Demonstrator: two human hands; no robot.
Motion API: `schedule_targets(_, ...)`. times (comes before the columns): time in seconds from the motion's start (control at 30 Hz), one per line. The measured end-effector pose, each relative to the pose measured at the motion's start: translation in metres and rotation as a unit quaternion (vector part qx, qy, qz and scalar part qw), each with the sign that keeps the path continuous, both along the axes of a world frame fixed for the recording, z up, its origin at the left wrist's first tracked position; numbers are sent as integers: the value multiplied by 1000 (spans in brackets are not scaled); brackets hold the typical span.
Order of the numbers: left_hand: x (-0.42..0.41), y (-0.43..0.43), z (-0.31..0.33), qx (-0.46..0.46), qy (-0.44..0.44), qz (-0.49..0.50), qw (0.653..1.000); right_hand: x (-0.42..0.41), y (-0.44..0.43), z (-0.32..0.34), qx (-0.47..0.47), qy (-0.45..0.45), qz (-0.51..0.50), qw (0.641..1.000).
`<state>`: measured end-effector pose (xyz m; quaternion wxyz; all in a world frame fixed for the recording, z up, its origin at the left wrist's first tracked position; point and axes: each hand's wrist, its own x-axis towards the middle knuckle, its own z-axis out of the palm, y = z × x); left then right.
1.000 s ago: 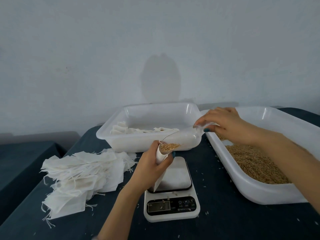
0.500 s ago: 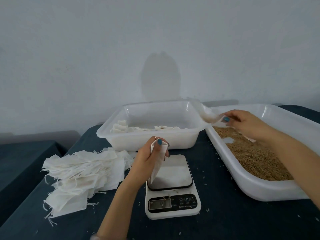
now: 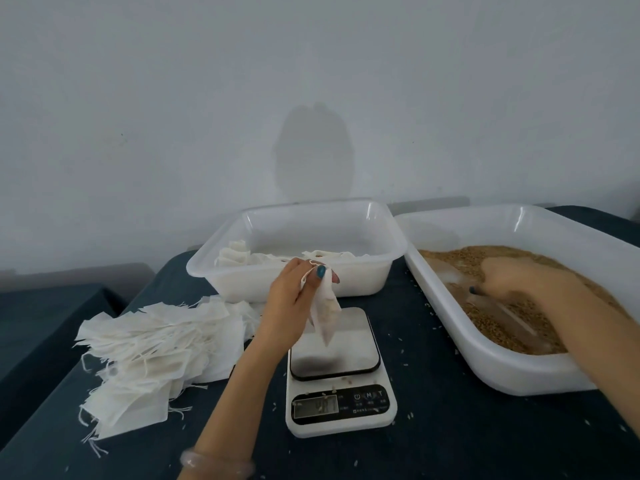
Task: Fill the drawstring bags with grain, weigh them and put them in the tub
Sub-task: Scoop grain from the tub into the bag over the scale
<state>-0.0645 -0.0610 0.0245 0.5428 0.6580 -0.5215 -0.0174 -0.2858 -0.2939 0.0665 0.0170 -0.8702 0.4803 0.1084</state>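
My left hand (image 3: 292,299) pinches the mouth of a small white drawstring bag (image 3: 325,313), which hangs above the steel plate of the white kitchen scale (image 3: 337,372). My right hand (image 3: 523,282), blurred, is down in the big white grain tub (image 3: 512,368) and grips a clear plastic scoop (image 3: 498,306) lying in the brown grain (image 3: 498,330). Behind the scale stands a white tub (image 3: 301,285) holding several filled bags (image 3: 235,258). A heap of empty flat bags (image 3: 152,355) lies to the left.
Everything sits on a dark blue cloth-covered table (image 3: 450,438) scattered with loose grains. A pale wall stands close behind the tubs. A lower dark surface (image 3: 41,327) lies off the table's left edge. A pale bangle (image 3: 214,464) circles my left wrist.
My right hand has carried the emptied scoop from the bag's mouth back over the rim and down into the grain. My left hand has pinched the bag's mouth and lifted it slightly.
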Motion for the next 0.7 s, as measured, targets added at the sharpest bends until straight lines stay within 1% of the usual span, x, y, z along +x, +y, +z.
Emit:
schedule_targets(0.07,3,-1,-6,40,9,-9,999,8,9,5,-53,-39,19,998)
schedule_targets(0.1,6,-1,-10,71,9,-7,997,14,19,8,-78,-81,37,993)
schedule_targets(0.13,9,0,-15,100,5,1,995,22,31,11,-87,-140,67,984)
schedule_targets(0.17,13,1,-20,118,5,10,993,30,46,12,-76,-216,112,967)
schedule_targets(0.23,19,5,-25,107,25,21,994,46,84,14,-29,-361,207,909)
schedule_targets(0.27,21,7,-26,88,38,24,995,54,104,12,-9,-405,237,883)
schedule_targets(0.3,22,9,-25,72,49,30,996,62,120,9,7,-431,254,866)
schedule_targets(0.33,22,10,-25,60,57,38,996,70,132,2,24,-445,261,856)
schedule_targets(0.4,24,11,-27,41,62,53,996,85,141,-15,53,-455,257,851)
schedule_targets(0.5,28,12,-33,27,70,75,994,101,126,-46,84,-469,187,859)
schedule_targets(0.6,32,12,-36,33,72,103,992,103,103,-76,74,-511,97,851)
schedule_targets(0.7,35,13,-37,33,77,137,987,95,90,-103,65,-534,48,842)
